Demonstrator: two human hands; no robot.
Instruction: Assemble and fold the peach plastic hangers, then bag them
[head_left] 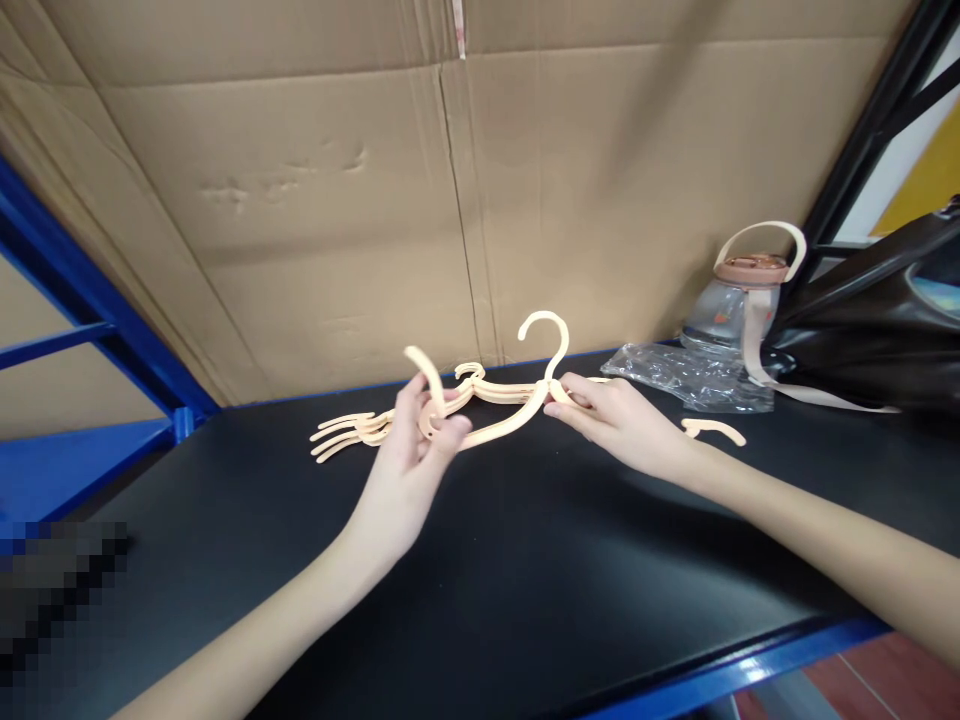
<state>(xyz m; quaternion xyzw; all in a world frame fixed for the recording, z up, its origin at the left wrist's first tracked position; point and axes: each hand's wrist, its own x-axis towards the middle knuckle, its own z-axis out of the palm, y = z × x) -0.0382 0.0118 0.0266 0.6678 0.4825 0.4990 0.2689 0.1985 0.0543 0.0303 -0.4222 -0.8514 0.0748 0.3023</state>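
Note:
My left hand (415,455) is closed around the hook and neck of a cream plastic hanger (501,424), held just above the black table (465,580). My right hand (615,420) pinches a second cream hanger (544,345) at the base of its upright hook. Several more cream hangers (352,432) lie stacked flat on the table behind my left hand. The far arm of the hanger in my right hand (712,429) shows past my right wrist.
A crumpled clear plastic bag (686,375) lies at the back right. Beside it stand a clear water bottle with a pink lid and strap (739,300) and a black bag (877,330). Cardboard (450,190) walls the back. Blue shelf rails (90,330) run at left.

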